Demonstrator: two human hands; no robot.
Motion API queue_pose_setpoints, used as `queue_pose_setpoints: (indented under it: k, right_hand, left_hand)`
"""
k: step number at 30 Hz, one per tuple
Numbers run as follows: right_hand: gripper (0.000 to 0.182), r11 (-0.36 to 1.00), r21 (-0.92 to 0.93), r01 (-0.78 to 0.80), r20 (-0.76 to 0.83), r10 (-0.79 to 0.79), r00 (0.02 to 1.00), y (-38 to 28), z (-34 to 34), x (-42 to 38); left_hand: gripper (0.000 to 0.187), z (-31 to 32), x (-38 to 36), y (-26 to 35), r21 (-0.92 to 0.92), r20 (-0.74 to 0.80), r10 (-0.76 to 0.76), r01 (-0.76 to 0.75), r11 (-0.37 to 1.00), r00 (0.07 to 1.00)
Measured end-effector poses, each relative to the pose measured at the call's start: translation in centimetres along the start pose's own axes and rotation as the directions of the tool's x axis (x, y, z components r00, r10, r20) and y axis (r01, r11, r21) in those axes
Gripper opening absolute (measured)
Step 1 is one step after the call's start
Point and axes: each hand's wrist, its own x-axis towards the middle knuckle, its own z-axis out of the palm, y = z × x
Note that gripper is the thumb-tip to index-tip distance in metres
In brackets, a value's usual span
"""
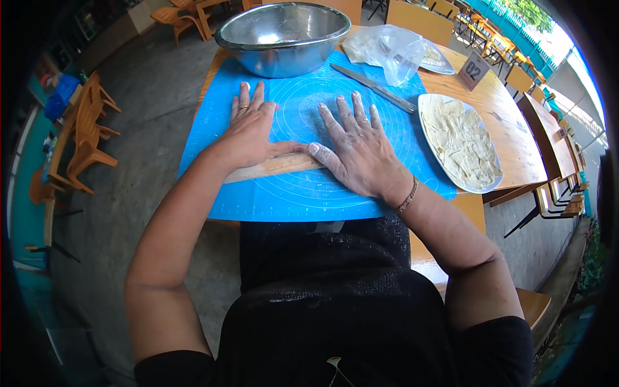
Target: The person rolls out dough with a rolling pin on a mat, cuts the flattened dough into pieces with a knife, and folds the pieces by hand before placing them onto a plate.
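Note:
A blue marked mat (pixel 284 200) lies on the wooden table. Across its near part is a wooden rolling pin (pixel 277 166), partly covered by my hands. My left hand (pixel 250 132), with a ring on it, rests over the pin's left part, fingers spread forward. Dusted with white flour, my right hand (pixel 358 145) lies over the pin's right part, its fingers also spread and its thumb near my left thumb. Neither hand is wrapped round the pin. Flour marks the mat beyond my hands, and no dough can be made out there.
A large metal bowl (pixel 277 61) stands at the back left. A knife (pixel 380 89) lies beside a clear plastic bag (pixel 393 51). Flat dough pieces (pixel 454 138) cover a white plate (pixel 477 188) at the right. Behind are another plate (pixel 445 67) and a number 02 sign (pixel 472 71).

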Motion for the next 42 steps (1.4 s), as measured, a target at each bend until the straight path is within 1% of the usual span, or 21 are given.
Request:
queue_pose_setpoints:
  k: [5,11,14,16,17,18,19,20,22,25,26,28,29,31,33,35,36,37,39,41,42]
  right_hand:
    - [0.081,0.998,0.024,0.064,-0.043,-0.063,0.997,-0.6,-1.3,-1.9]
    - [0.078,0.984,0.124,0.125,0.042,-0.131,0.990,-1.8,-3.3,-5.3]
    - [0.058,0.980,0.156,0.128,0.001,-0.130,0.992,-1.3,-2.6,-5.5]
    - [0.048,0.979,0.156,0.131,-0.010,-0.131,0.991,-0.8,-2.8,-4.9]
    - [0.039,0.947,0.269,0.176,-0.023,-0.176,0.984,-0.4,-3.2,-4.6]
    - [0.031,0.899,0.380,0.217,-0.038,-0.219,0.975,-0.1,-3.6,-4.3]
    - [0.031,0.898,0.379,0.224,-0.040,-0.226,0.973,0.2,-3.9,-3.8]
    - [0.028,0.881,0.414,0.228,-0.056,-0.226,0.973,0.5,-4.4,-3.4]
    - [0.027,0.883,0.420,0.209,-0.091,-0.189,0.978,0.5,-5.6,-2.5]
    - [0.026,0.888,0.391,0.241,-0.161,-0.192,0.968,1.3,-4.9,-0.8]
    - [0.034,0.906,0.393,0.157,-0.036,-0.156,0.987,1.5,-4.9,-0.1]
    - [0.038,0.912,0.374,0.171,0.004,-0.186,0.983,2.3,-3.4,1.0]
    - [0.042,0.917,0.355,0.183,0.046,-0.213,0.976,2.5,-2.9,1.3]
    - [0.041,0.927,0.307,0.217,0.051,-0.244,0.968,3.1,-2.8,1.5]
    - [0.044,0.934,0.262,0.244,0.063,-0.269,0.961,3.3,-2.9,1.9]
    - [0.046,0.857,0.515,-0.011,0.114,-0.056,0.992,3.3,-3.4,3.2]
    - [0.058,0.865,0.496,-0.071,0.181,-0.023,0.983,3.2,-4.1,4.5]
    - [0.058,0.864,0.497,-0.075,0.180,-0.018,0.984,3.3,-3.6,5.4]
    - [0.054,0.918,0.392,0.064,0.036,-0.085,0.996,3.3,-1.6,6.8]
    - [0.063,0.930,0.354,0.101,0.100,-0.145,0.984,2.5,0.4,7.1]
    - [0.069,0.981,0.187,0.044,0.101,-0.064,0.993,1.7,1.4,6.7]
  left_hand:
    - [0.096,1.0,-0.1,-0.8,0.004,-0.030,0.029,-0.029,1.000,0.999]
    - [0.099,1.7,-0.6,-1.0,-0.071,-0.080,0.061,-0.066,0.995,0.995]
    - [0.097,1.7,-0.9,-0.7,-0.076,-0.090,0.054,-0.061,0.995,0.994]
    - [0.081,1.1,-1.1,-0.5,-0.005,-0.123,0.012,-0.013,1.000,0.992]
    - [0.081,0.6,-1.3,-0.5,-0.007,-0.133,0.005,-0.006,1.000,0.991]
    - [0.069,0.2,-1.6,-0.4,-0.105,-0.195,0.032,-0.054,0.993,0.980]
    - [0.057,-0.2,-2.0,-0.4,-0.198,-0.257,0.055,-0.109,0.974,0.965]
    - [0.057,-0.5,-2.4,-0.4,-0.199,-0.257,0.053,-0.107,0.974,0.965]
    - [0.046,-1.0,-3.1,-0.4,-0.399,-0.455,0.110,-0.313,0.862,0.884]
    - [0.043,-2.0,-3.6,-0.8,-0.372,-0.515,0.180,-0.407,0.834,0.838]
    - [0.043,-1.8,-3.6,-0.8,-0.373,-0.514,0.178,-0.406,0.834,0.839]
    - [0.048,-1.3,-3.6,-0.9,-0.342,-0.360,0.076,-0.207,0.917,0.930]
    - [0.048,-0.8,-3.5,-1.0,-0.339,-0.365,0.075,-0.208,0.918,0.928]
    - [0.060,0.2,-3.3,-0.9,-0.209,-0.099,-0.022,0.001,0.978,0.995]
    - [0.065,0.5,-3.2,-0.5,-0.131,-0.078,-0.030,0.020,0.991,0.997]
    - [0.069,0.8,-3.0,-0.2,-0.051,-0.044,-0.031,0.028,0.998,0.999]
    - [0.071,0.8,-2.8,-0.1,-0.041,-0.028,-0.056,0.055,0.998,0.998]
    - [0.072,0.7,-2.6,0.0,-0.027,-0.015,-0.082,0.082,0.996,0.996]
    - [0.072,0.7,-2.4,0.0,-0.026,-0.018,-0.090,0.089,0.996,0.996]
    - [0.072,0.8,-2.5,0.0,-0.031,-0.015,-0.107,0.107,0.994,0.994]
    - [0.072,0.7,-2.6,0.2,-0.029,-0.011,-0.108,0.108,0.994,0.994]
